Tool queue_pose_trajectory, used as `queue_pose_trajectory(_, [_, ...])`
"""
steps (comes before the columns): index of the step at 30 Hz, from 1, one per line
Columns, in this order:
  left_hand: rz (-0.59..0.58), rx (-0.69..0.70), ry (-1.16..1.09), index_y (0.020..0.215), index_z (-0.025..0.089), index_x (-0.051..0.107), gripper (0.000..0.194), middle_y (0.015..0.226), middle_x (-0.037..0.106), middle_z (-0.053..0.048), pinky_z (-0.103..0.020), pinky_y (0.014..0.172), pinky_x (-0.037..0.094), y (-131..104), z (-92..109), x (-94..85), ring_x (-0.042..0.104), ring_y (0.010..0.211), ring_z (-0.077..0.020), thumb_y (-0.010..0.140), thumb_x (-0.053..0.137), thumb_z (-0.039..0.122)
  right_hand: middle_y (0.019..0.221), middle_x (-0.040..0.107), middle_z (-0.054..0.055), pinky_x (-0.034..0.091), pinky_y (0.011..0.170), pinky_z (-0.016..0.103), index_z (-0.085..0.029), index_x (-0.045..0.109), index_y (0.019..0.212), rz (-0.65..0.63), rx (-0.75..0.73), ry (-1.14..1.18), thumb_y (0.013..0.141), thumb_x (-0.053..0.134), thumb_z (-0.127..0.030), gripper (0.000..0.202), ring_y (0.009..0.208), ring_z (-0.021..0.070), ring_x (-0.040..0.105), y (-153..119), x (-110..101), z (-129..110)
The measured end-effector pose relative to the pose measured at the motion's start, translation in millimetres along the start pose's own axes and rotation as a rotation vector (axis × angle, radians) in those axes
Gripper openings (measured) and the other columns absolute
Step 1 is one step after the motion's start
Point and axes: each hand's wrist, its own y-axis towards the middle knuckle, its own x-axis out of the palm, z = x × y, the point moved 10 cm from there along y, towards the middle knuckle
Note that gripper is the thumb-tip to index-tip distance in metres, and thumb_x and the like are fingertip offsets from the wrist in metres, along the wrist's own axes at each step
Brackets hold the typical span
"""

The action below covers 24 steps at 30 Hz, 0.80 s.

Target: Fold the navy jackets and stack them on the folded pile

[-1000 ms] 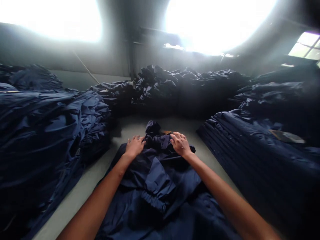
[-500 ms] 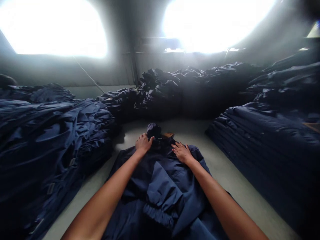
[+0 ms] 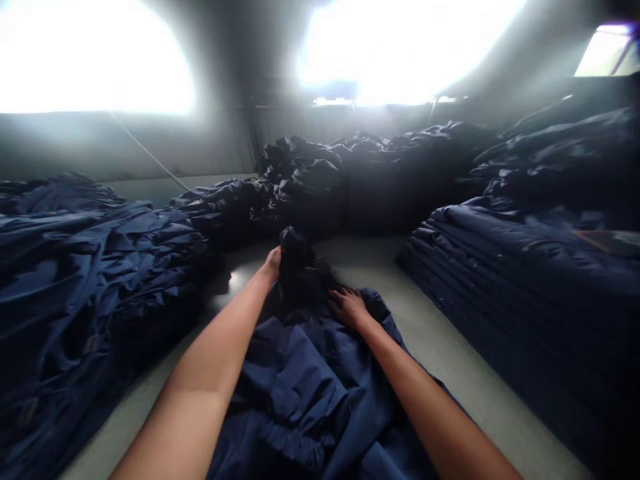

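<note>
A navy jacket (image 3: 305,373) lies rumpled in front of me, a sleeve with a gathered cuff folded over its middle. At its far left end, my left hand (image 3: 274,260) is closed on the dark bunched cloth, which is lifted a little; most of its fingers are hidden by the fabric. My right hand (image 3: 349,305) rests on the upper right part of the jacket, fingers stretched out and palm down. Between the hands, near the far end of the jacket, a small brownish tag (image 3: 321,265) shows dimly.
A pale table top (image 3: 425,320) runs under the jacket. Tall stacks of navy garments stand on the left (image 3: 100,280) and on the right (image 3: 520,287). More heaped garments (image 3: 320,167) line the back, below bright windows.
My left hand has gone from lying on the jacket to gripping its far end and has moved away from me, raising the cloth. My right hand stays on the jacket. The view has turned slightly right.
</note>
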Motion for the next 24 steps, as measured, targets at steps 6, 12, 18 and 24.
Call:
queue_pose_trajectory(6, [0.207, -0.048, 0.323, 0.148, 0.018, 0.046, 0.067, 0.151, 0.047, -0.021, -0.047, 0.108, 0.048, -4.0, -13.8, -41.5, 0.053, 0.137, -0.0366, 0.088, 0.076, 0.029, 0.160, 0.049, 0.011, 0.021, 0.126, 0.055, -0.027, 0.057, 0.150, 0.007, -0.002, 0.016, 0.106, 0.046, -0.041, 0.047, 0.152, 0.0296, 0.038, 2.4, 1.4, -0.9])
queue_pose_trajectory(12, [0.061, 0.044, 0.448, 0.132, 0.019, 0.060, 0.054, 0.131, 0.066, -0.020, -0.047, 0.105, 0.049, -18.0, -31.4, -3.3, 0.062, 0.129, -0.0384, 0.083, 0.076, 0.035, 0.161, 0.049, 0.009, 0.024, 0.124, 0.054, -0.029, 0.052, 0.154, 0.012, -0.001, 0.017, 0.109, 0.039, -0.038, 0.047, 0.152, 0.0264, 0.039, 3.5, 0.5, 1.1])
queue_pose_trajectory(18, [0.019, 0.272, 0.415, 0.150, 0.020, 0.047, 0.073, 0.142, 0.063, -0.017, -0.049, 0.116, 0.042, -54.9, -38.2, 13.8, 0.056, 0.137, -0.0340, 0.081, 0.066, 0.012, 0.165, 0.041, 0.015, 0.036, 0.119, 0.043, -0.019, 0.029, 0.165, 0.123, 0.020, 0.058, 0.109, 0.038, -0.034, 0.059, 0.151, 0.0252, 0.040, 1.8, -11.1, 4.1])
queue_pose_trajectory(24, [-0.028, 0.464, 0.241, 0.152, 0.018, 0.049, 0.085, 0.151, 0.057, -0.013, -0.040, 0.122, 0.040, -71.0, -8.5, 16.8, 0.053, 0.140, -0.0258, 0.069, 0.052, -0.001, 0.148, 0.060, 0.014, 0.040, 0.113, 0.039, -0.015, 0.051, 0.153, 0.114, 0.045, -0.016, 0.110, 0.037, -0.038, 0.051, 0.133, 0.0279, 0.057, 0.9, -11.1, 3.5])
